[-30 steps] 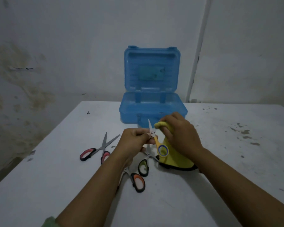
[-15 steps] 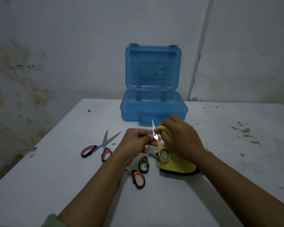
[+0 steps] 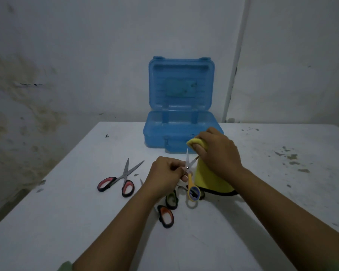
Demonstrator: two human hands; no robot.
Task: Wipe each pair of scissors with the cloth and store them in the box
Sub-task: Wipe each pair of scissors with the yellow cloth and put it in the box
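On the left, the pale wall (image 3: 37, 79) is stained with brownish patches that run down toward the floor. The white table (image 3: 57, 222) fills the lower part of the view; a small dark speck (image 3: 106, 135) lies near its far left edge. Toward the left of the table lie the red-handled scissors (image 3: 119, 180), blades parted and pointing away from the person.

Near the middle, the left hand (image 3: 164, 178) has its fingers curled round the yellow-handled scissors (image 3: 191, 182) close to the pivot, holding them tip-up with the blades a little apart and the yellow loop hanging just above the table. Below that hand lie the orange-handled scissors (image 3: 165, 216) and a green handle loop (image 3: 172, 199), largely hidden by the wrist.

Behind them, at the far edge, stands the blue box (image 3: 181, 133), its lid upright against the wall, apart from all the scissors.

To the right, the right hand (image 3: 217, 153) grips the yellow cloth (image 3: 209, 178), bunched at the fingers beside one blade; whether cloth and blade touch I cannot tell. The cloth's dark-edged lower end rests on the table. Further right a pale pipe (image 3: 235, 65) runs up the wall, and the tabletop there shows greyish chipped marks (image 3: 292, 157).
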